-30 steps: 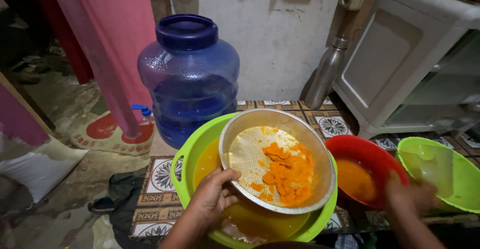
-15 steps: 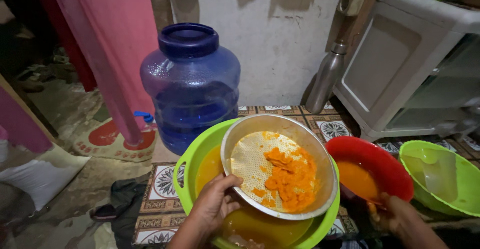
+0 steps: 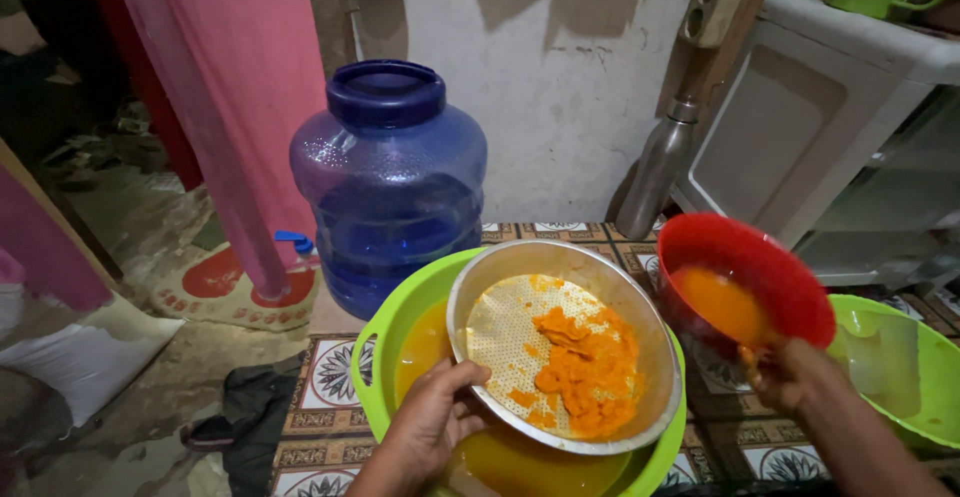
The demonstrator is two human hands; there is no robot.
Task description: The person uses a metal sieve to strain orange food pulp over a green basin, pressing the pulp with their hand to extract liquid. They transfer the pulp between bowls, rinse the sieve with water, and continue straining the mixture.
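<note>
My left hand (image 3: 432, 425) grips the near rim of a round metal sieve (image 3: 500, 275), tilted over a large green basin (image 3: 400, 302). Orange pulp (image 3: 585, 369) lies on the sieve's mesh, and orange liquid (image 3: 425, 342) fills the basin under it. My right hand (image 3: 792, 375) holds a red bowl (image 3: 775, 275) by its lower edge, lifted and tipped toward the sieve, with orange liquid (image 3: 722, 305) inside.
A big blue water jug (image 3: 390, 182) stands behind the basin on the patterned floor tiles (image 3: 328, 377). A green bowl (image 3: 905, 357) sits at the right. A steel bottle (image 3: 660, 167) leans by a white cabinet (image 3: 850, 117). Pink cloth (image 3: 225, 87) hangs at left.
My right hand has picked up the red bowl and raised it, tipping it toward the sieve. My left hand still holds the sieve over the basin.
</note>
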